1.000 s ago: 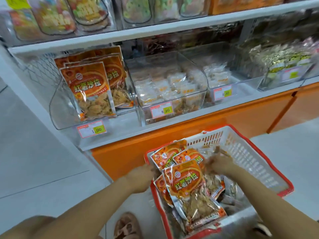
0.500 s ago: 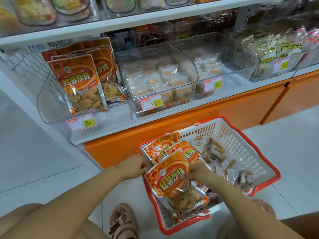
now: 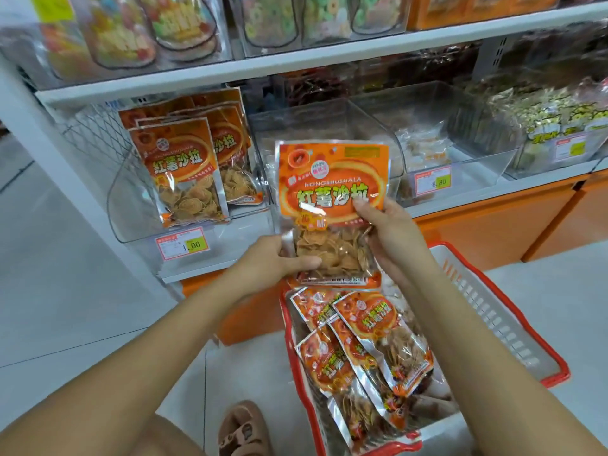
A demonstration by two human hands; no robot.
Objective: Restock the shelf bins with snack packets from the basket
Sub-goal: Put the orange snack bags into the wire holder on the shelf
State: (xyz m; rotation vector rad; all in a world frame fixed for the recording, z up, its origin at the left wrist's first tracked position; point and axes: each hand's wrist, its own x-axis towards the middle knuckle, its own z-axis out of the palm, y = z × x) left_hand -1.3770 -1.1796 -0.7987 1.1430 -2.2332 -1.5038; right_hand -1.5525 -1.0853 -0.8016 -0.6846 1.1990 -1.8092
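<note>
Packets [image 3: 184, 172] of orange snacks stand upright in the clear left bin [image 3: 131, 205]. The left hand [image 3: 276, 261] grips the lower left corner of a held packet [image 3: 332, 192], raised upright above the basket [image 3: 493, 320]. The right hand [image 3: 388, 232] pinches its right edge. Spare packets [image 3: 371, 320] lie in the basket.

Up top, clear pouches of gummy sweets [image 3: 184, 24] line the top shelf [image 3: 329, 57], with ring-shaped candies [image 3: 273, 18] just to their right and orange cartons [image 3: 477, 8] at the far end. Lower down, a red-bordered price label [image 3: 182, 243] reads 1.00 on yellow, a second label [image 3: 432, 180] further right reads 8.80, and a third label [image 3: 570, 148] is too blurred to read. Wire mesh [image 3: 95, 136] closes the left end. An orange base panel [image 3: 493, 235] runs beneath, pale floor tiles [image 3: 65, 307] spread out, and a tan sandal [image 3: 243, 429] pokes in at the bottom edge.
</note>
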